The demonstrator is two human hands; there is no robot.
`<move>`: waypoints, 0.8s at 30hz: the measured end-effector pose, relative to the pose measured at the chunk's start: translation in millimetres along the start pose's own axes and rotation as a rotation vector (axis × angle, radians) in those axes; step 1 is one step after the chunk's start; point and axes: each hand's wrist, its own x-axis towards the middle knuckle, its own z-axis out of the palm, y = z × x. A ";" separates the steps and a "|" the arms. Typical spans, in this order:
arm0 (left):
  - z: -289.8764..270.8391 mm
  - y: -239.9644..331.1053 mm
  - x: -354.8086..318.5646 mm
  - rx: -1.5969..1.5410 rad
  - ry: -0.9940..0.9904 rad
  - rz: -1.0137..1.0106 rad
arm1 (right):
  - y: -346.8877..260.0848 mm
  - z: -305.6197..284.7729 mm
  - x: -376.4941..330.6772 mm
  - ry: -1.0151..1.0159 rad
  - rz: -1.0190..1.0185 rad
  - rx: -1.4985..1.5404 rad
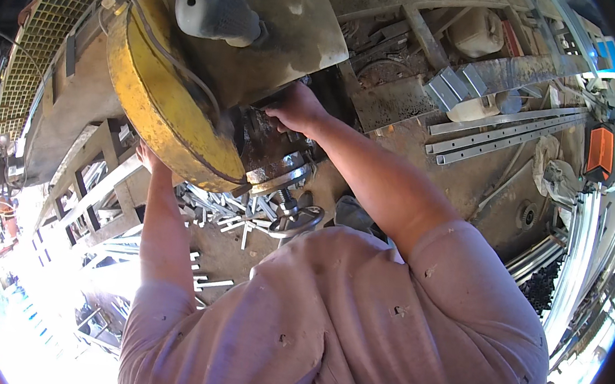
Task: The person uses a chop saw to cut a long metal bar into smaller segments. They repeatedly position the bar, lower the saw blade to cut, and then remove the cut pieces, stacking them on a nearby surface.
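Figure: a person at a cut-off saw, seen from above. The right hand (295, 108) is reaching under the tan motor housing (280, 24) to the clamp area just beside the blade guard; its fingers are curling around something dark there, but the piece itself is lying in shadow, so whether the hand is gripping stock or merely pressing on it cannot be told. The left hand (148, 156) is showing only as a wrist behind the lower rim of the yellow blade guard (159, 109), and its fingers are hidden, so open or closed cannot be told. The grey saw handle (211, 6) is standing free above, with neither hand on it, which suggests that a cut is not under way and that positioning or clamping at the vise is the step in hand. Below the guard the vise handwheel (297, 221) is sitting untouched. Just beside it, a heap of short cut metal pieces (226, 213) is lying on the floor, indicating that a good many cuts are already done. To the right, long metal channels (508, 134) are lying uncut on the rusty table (473, 187), well apart from the hands, so stock appears to be left.
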 end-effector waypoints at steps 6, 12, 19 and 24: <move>-9.8 2.5 -5.2 0.030 0.000 -0.014 | 7.8 -2.2 3.7 -0.033 -0.037 -0.055; -16.4 5.9 -5.0 0.048 0.001 -0.004 | 18.9 -2.5 8.6 -0.051 -0.073 -0.035; 2.1 -3.9 3.6 0.044 0.029 0.050 | 11.2 -1.7 0.6 -0.027 -0.054 -0.019; 8.4 -22.2 5.5 0.064 0.085 0.079 | 4.4 3.6 -0.2 -0.065 -0.039 -0.099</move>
